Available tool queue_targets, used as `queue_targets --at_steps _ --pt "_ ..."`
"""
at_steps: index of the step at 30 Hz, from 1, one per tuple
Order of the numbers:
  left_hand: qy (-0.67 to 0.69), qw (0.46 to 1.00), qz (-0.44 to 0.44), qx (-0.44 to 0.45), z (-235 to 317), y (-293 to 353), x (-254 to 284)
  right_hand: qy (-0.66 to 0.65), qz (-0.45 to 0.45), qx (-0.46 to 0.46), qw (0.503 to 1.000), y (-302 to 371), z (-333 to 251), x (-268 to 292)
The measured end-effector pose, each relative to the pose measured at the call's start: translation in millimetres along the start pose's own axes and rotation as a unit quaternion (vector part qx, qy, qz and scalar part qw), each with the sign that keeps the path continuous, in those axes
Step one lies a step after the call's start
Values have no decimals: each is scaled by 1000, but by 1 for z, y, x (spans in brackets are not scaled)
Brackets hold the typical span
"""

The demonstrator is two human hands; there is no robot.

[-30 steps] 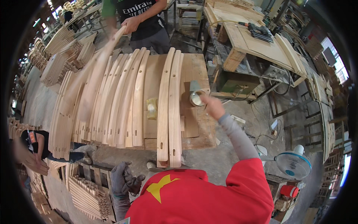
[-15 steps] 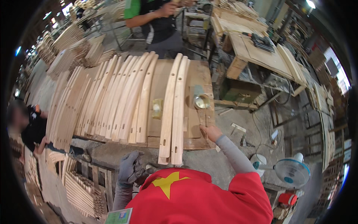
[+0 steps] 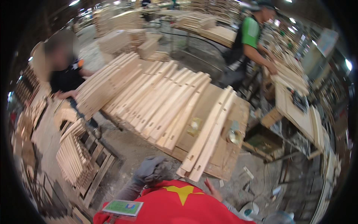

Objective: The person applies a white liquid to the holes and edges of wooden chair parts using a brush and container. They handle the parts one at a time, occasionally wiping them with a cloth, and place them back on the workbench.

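Note:
My left hand (image 3: 150, 170), in a grey glove, is raised in front of my red shirt, short of the table's near edge. Its fingers are curled, and dark grey material bunches at them; I cannot make out what it is. My bare right hand (image 3: 213, 189) is low by my body, fingers stretched out, holding nothing visible. Just beyond it, two long pale wooden slats (image 3: 212, 138) lie side by side, their near ends jutting over the table edge. Each has small holes or slots near its ends. Right of them sits a small round container (image 3: 234, 136) of pale contents.
Many similar slats (image 3: 164, 100) lie in a row across the table (image 3: 227, 164). A co-worker (image 3: 67, 80) stands at its left end, another (image 3: 250, 41) beyond it at a wooden bench (image 3: 294, 115). Stacked slats (image 3: 72, 158) rest on a pallet at lower left.
My view has swung left. My right hand has come off the table's near right edge and drawn back toward my body. The co-worker in green sleeves has turned to the bench at right.

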State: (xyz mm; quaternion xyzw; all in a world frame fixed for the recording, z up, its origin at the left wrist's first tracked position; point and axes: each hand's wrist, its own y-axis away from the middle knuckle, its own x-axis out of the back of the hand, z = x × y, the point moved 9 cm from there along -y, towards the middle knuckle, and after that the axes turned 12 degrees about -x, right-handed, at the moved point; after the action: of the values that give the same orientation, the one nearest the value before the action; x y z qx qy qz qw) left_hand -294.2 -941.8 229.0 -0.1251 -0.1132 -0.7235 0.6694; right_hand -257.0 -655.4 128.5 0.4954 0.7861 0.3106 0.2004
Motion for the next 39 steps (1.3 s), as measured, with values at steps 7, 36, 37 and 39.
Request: queue_targets --at_steps 7,36,37,39 --pt "221 966 72 110 -41 29 -2 149 -144 -102 973 9 18 -44" --pt "319 862 369 137 -80 277 85 796 140 49 588 -248 -121 -47" --pt "315 859 376 148 -84 287 93 767 155 64 619 -250 -122 -58" --pt "307 856 382 166 -93 300 108 701 190 90 682 -246 -123 -67"
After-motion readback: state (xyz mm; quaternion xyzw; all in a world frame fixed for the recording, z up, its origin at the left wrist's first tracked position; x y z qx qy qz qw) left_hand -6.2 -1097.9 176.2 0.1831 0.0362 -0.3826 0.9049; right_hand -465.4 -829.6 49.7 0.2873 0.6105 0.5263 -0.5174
